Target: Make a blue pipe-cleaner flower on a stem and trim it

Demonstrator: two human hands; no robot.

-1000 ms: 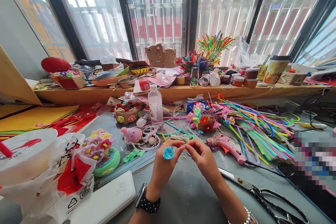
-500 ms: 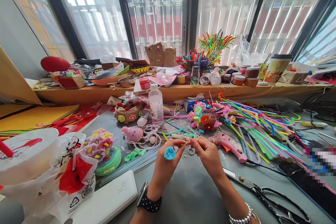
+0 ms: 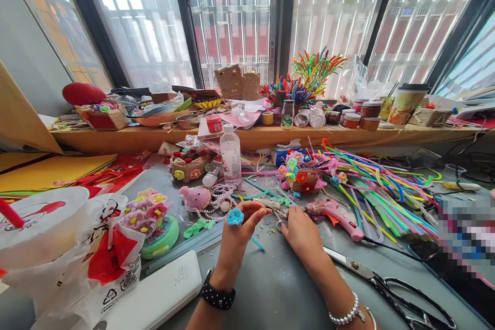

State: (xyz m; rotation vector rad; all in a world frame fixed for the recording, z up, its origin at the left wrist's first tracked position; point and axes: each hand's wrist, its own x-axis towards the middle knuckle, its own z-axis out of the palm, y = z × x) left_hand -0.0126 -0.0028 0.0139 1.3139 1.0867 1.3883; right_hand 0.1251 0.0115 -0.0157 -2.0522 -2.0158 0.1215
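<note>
My left hand (image 3: 242,227) is closed, with a blue pipe-cleaner flower (image 3: 235,217) resting against its fingers. A blue stem end (image 3: 258,244) pokes out below that hand, and a tiny yellow bit shows at the thumb and index fingertips. Beside it, my right hand (image 3: 303,232) is curled with its fingertips on the handle of small metal scissors (image 3: 279,224); part of the scissors is hidden under the fingers. A pink glue gun (image 3: 338,219) lies just right of my right hand. Large black-handled scissors (image 3: 381,278) lie by my right forearm.
Pipe cleaners (image 3: 390,203) spread over the right side. A clear bottle (image 3: 230,157), a bead string (image 3: 228,196) and a woven flower basket (image 3: 305,178) stand behind my hands. At the left are a white power bank (image 3: 162,289), a flower ornament (image 3: 154,221) and a lidded cup (image 3: 42,227).
My hands have moved apart. The left hand has shifted slightly left with the blue flower, its stem end now showing below. My right hand has turned palm down onto the small scissors.
</note>
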